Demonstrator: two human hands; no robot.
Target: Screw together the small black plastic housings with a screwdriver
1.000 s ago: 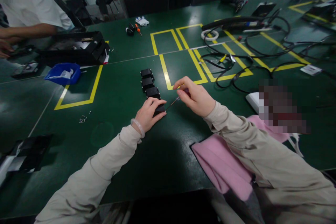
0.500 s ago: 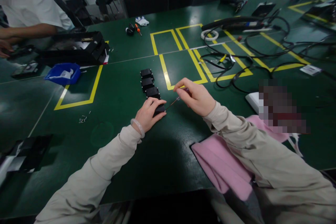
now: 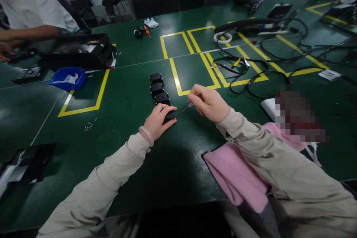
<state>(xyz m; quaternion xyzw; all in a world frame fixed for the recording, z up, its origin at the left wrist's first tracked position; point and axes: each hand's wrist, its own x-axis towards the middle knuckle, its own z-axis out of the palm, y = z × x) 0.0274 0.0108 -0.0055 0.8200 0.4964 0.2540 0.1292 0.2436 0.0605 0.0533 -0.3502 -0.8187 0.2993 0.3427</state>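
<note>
My left hand (image 3: 158, 120) grips a small black block (image 3: 169, 116) on the green table, thumb on its near side and fingers over its far side. A screwdriver (image 3: 184, 110) is in my right hand (image 3: 209, 103), my fingers curled round its handle. Its thin shaft slants down to the left, and the tip meets the block's right end, where a small screw may sit; I cannot make it out. Beyond my left hand, three similar black blocks (image 3: 156, 89) lie in a row, with small shiny screws at their corners.
Loose screws (image 3: 88, 126) lie left of my left hand. A blue tray (image 3: 67, 78) and a black casing (image 3: 80, 52) stand farther left, near a co-worker's arm (image 3: 30, 32). Black cables (image 3: 251, 59) sprawl at right. A pink cloth (image 3: 234, 174) lies under my right forearm.
My right hand has shifted slightly to the right and turned about the screwdriver's handle. The tip stays at the block's right end. My left hand has not moved.
</note>
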